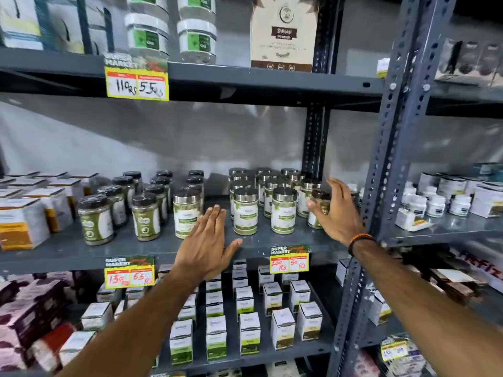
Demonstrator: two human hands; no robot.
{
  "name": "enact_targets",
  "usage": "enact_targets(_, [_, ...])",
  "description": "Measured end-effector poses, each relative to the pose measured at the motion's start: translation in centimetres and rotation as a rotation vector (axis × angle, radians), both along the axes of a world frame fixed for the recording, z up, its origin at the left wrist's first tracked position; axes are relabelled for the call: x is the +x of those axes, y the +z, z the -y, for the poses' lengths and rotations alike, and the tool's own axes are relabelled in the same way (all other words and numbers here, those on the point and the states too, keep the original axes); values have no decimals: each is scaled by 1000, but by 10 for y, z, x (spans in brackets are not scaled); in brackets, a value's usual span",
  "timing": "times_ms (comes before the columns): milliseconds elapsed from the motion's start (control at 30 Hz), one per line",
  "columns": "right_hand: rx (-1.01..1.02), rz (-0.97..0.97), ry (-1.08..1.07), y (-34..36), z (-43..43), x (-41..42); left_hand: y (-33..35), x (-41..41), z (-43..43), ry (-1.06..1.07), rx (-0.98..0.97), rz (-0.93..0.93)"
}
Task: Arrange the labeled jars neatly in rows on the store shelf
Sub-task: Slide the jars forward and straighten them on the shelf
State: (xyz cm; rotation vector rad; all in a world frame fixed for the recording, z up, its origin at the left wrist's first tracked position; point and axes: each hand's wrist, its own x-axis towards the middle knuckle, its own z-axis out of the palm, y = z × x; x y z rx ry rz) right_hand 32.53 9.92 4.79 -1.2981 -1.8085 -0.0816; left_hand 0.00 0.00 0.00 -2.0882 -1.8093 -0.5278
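Observation:
Several silver-lidded jars with green and white labels (245,210) stand in rows on the grey middle shelf (136,246). One more silver-lidded jar (187,213) stands apart to their left. My left hand (205,246) is open, palm down, fingers spread over the shelf's front edge in the gap between that jar and the group. My right hand (336,210) is at the right end of the front row, with its fingers around a dark-lidded jar (319,210) beside the upright post. Black-lidded jars (95,219) stand in rows further left.
Boxes (24,221) fill the shelf's left end. A perforated steel post (389,164) stands right of the jars. Yellow price tags (289,259) hang on the shelf edge. Small white boxes (250,333) line the shelf below; tubs (196,40) and a carton sit above.

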Motion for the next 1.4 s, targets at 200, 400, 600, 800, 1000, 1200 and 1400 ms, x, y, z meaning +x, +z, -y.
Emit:
enact_targets(200, [-75, -75, -25, -23, -17, 1, -24, -1, -11, 25, -77, -18])
enact_targets(400, [-65, -171, 41, -34, -23, 5, -27, -3, -17, 49, -79, -92])
enact_targets(600, [-34, -194, 40, -36, -30, 9, -31, -3, -17, 78, -58, -110])
enact_targets(800, [-10, -249, 46, -36, -22, 10, -29, -3, -15, 55, -53, -98])
enact_targets(1000, [57, -226, 63, -12, 5, 4, -17, -3, 3, 26, -69, -91])
enact_targets(1200, [127, -208, 129, 12, 49, -33, 13, -11, 42, 13, 19, -93])
enact_targets(1400, [161, -191, 254, 17, 83, -108, 38, -56, 83, 65, 110, -113])
